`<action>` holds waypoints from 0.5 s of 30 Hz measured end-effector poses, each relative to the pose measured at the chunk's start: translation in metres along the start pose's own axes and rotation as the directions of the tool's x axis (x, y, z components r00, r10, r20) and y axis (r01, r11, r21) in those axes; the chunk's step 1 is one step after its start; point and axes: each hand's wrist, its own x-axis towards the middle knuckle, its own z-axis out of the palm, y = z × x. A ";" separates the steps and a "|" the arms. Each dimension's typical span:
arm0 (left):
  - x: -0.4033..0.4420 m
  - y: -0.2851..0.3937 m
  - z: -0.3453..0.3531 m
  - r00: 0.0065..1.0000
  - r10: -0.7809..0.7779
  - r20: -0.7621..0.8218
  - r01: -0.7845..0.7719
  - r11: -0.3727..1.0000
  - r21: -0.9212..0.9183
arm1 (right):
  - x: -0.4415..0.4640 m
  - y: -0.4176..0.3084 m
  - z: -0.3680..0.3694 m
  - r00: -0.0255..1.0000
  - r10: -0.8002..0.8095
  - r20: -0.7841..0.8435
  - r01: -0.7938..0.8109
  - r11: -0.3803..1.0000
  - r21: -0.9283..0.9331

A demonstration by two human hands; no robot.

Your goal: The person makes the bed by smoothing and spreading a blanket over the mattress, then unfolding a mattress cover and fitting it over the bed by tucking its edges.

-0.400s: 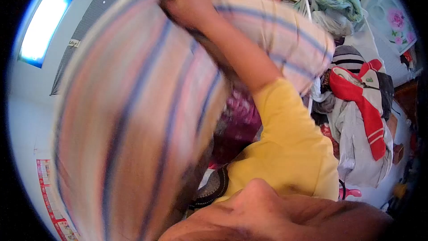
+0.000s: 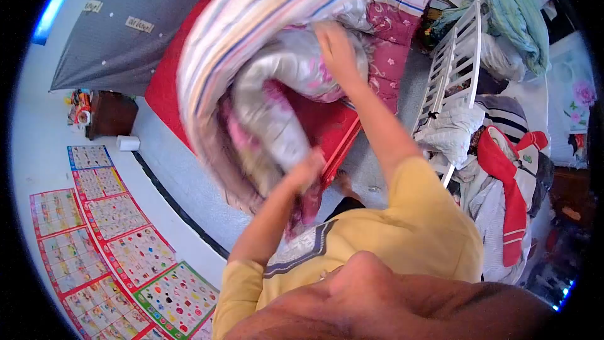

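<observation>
A striped quilt point(image 2: 207, 63) curves in a thick fold over a red mattress point(image 2: 165, 97). Inside the curve lies silvery, pink-flowered bedding point(image 2: 267, 104). My right hand point(image 2: 336, 50) is over the upper part of this flowered bedding, its fingers blurred against the cloth. Lower down, my left hand point(image 2: 305, 170) is at the bedding's near end, by the mattress edge; its fingers are smeared and I cannot make out their grip. A maroon flowered pad point(image 2: 387, 56) lies to the right of the quilt.
White rails point(image 2: 454, 56) stand on the right, beside a green blanket point(image 2: 513, 22) and piled clothes, among them a red garment point(image 2: 503, 170). A dark wooden cabinet point(image 2: 112, 113) and wall charts point(image 2: 132, 239) are on the left. Grey fabric point(image 2: 138, 31) hangs behind.
The striped quilt, raised close to the camera before, is now down on the mattress. My right hand has come down from the quilt's upper edge, and my left hand has come into view.
</observation>
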 end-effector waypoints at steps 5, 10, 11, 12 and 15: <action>-0.157 -0.036 0.040 0.939 -0.186 0.289 0.179 0.982 0.053 | -0.444 0.065 -0.079 0.290 0.648 0.705 -0.335 0.758 -0.559; -0.285 -0.124 -0.010 0.789 -0.539 -0.294 0.528 0.840 -0.121 | -0.591 -0.011 -0.097 0.009 0.252 0.968 -0.101 0.963 -0.250; -0.303 -0.133 -0.011 0.748 -0.560 -0.355 0.457 0.823 -0.336 | -0.586 -0.014 -0.091 -0.024 0.246 0.969 -0.128 0.961 -0.247; -0.313 -0.127 -0.015 0.726 -0.585 -0.361 0.421 0.794 -0.438 | -0.575 -0.009 -0.077 -0.053 0.234 0.971 -0.144 0.960 -0.240; -0.332 -0.133 -0.016 0.752 -0.552 -0.361 0.262 0.753 -0.604 | -0.460 -0.020 -0.039 -0.124 0.336 0.934 -0.247 0.901 -0.357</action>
